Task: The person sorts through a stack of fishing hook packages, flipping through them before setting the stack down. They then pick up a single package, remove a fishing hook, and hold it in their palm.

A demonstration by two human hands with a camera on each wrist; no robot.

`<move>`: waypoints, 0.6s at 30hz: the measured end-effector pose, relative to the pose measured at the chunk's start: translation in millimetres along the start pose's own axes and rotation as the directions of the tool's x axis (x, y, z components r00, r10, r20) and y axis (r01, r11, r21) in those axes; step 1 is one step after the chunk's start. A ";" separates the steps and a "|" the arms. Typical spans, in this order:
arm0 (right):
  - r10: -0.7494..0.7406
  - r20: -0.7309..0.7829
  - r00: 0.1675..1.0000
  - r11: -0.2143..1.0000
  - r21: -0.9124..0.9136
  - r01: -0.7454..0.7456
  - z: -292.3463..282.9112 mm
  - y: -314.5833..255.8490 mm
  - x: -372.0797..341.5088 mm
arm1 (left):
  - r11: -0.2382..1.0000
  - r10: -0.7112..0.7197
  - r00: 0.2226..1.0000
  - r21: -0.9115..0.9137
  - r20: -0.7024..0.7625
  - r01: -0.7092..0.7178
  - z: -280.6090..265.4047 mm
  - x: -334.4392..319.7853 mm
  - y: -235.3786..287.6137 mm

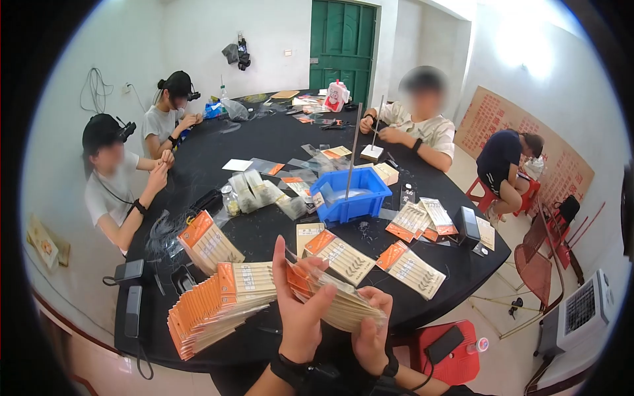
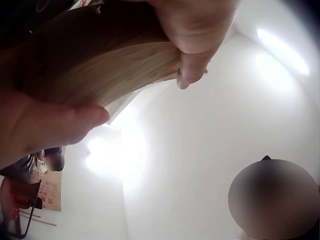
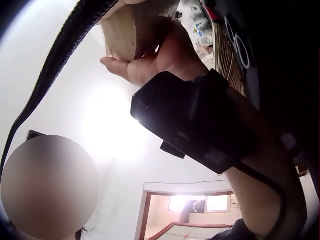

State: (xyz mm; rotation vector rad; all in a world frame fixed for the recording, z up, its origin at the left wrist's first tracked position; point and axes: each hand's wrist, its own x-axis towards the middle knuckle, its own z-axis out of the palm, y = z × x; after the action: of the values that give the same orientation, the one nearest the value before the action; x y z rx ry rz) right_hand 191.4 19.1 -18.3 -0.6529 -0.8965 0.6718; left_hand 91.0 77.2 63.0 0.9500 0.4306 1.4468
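Note:
Both hands hold a thick bundle of flat packets (image 1: 343, 309), cards with orange ends in clear sleeves, above the near edge of the black table. My left hand (image 1: 302, 320) grips the bundle's left side, thumb across it and one finger pointing up. At the right end, my right hand (image 1: 371, 336) pinches it with the thumb on the near side. The left wrist view shows the bundle's layered edges (image 2: 125, 70) bent in a curve. Left of the hands lies a long fanned row of similar packets (image 1: 208, 313). Another packet (image 1: 340, 256) lies just beyond the hands.
A blue bin (image 1: 350, 198) stands mid-table, with a thin metal rod (image 1: 354, 148) rising there. More packets (image 1: 411, 269) lie to the right, near a dark box-shaped device (image 1: 467, 226). A glass jar (image 1: 230, 200) is at left. Several people sit around. A red stool (image 1: 456, 366) stands at lower right.

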 end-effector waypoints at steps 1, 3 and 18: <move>0.008 0.008 1.000 1.000 -0.010 -0.008 0.4 -0.8 0.7 | 1.000 -0.005 1.000 0.015 -0.015 0.006 -0.7 1.2 0.6; 0.051 0.046 0.998 0.999 -0.018 -0.050 2.3 -6.3 2.2 | 0.999 0.006 0.999 0.043 -0.040 -0.005 1.5 4.4 2.3; 0.158 0.322 0.934 0.712 -0.692 0.118 -22.2 -49.6 38.3 | 0.728 0.251 0.930 0.581 0.268 -0.363 14.8 1.6 -17.8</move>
State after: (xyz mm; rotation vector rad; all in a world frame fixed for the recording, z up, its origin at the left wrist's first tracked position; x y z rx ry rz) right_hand 239.9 12.2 26.5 -1.2559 -1.5267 0.4526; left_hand 113.8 77.0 58.6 1.7448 0.6696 1.5264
